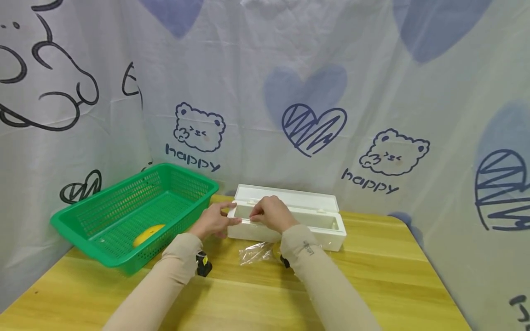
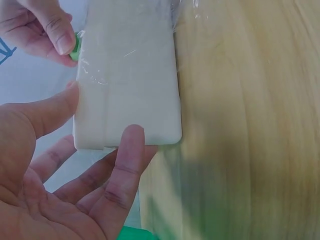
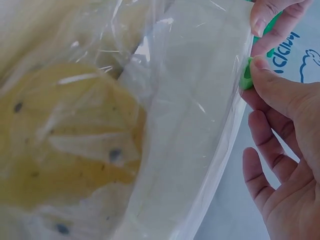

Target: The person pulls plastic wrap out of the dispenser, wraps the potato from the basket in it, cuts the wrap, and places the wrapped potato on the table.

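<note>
A long white cling film dispenser (image 1: 256, 233) lies on the table with its lid (image 1: 285, 197) raised at the back. My left hand (image 1: 213, 220) holds its left end, thumb at the upper edge and fingers against the end and front. Between the thumb and a finger of my right hand (image 1: 271, 212) is a small green slide cutter (image 3: 246, 75), pinched at the dispenser's upper edge near the left end. Clear film (image 1: 254, 253) hangs over the front onto the table. In the right wrist view a yellow fruit with dark spots (image 3: 75, 145) shows through film, beside the dispenser.
On the left stands a green plastic basket (image 1: 84, 243) with another yellow fruit (image 1: 146, 234) inside. A printed cloth (image 1: 248, 115) hangs behind the wooden table (image 1: 385, 285). A black wrist camera (image 1: 203, 265) sits under the left wrist.
</note>
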Available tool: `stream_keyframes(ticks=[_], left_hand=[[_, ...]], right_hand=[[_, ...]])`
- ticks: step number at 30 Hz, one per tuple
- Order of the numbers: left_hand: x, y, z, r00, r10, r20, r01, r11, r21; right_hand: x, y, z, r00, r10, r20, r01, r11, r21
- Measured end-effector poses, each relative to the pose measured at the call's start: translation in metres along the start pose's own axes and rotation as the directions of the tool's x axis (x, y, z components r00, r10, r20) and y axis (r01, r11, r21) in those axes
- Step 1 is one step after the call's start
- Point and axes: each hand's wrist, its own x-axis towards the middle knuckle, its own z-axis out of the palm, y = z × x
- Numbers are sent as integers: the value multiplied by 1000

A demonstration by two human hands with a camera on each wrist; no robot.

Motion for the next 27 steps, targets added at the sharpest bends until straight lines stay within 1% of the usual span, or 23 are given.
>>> stream_keyframes(ticks=[8,13,17,20,23,27], left_hand=[[1,3,-1,1000,-20,7,20,1000,-10],[1,1,-7,1000,-12,6,12,1000,-6],[1,1,-12,1000,-10,-1,10,1000,0],[1,0,-10,1000,-16,7,17,1000,-6],[1,-1,-5,1000,-25,14,25,1000,-12],[2,2,-1,1000,-17,19,17,1000,-10]], right_hand=[[-5,8,-6,1000,-2,11,2,1000,4],[-17,26,-20,999,37,20,-36,999,-38],[-30,42,-32,999,47,15,-46,999,-18],[-37,48,-35,998,51,19,-52,999,4],[-44,52,-37,997,75,24,-76,997,7],[-54,60,-43,996,92,24,-92,996,5]])
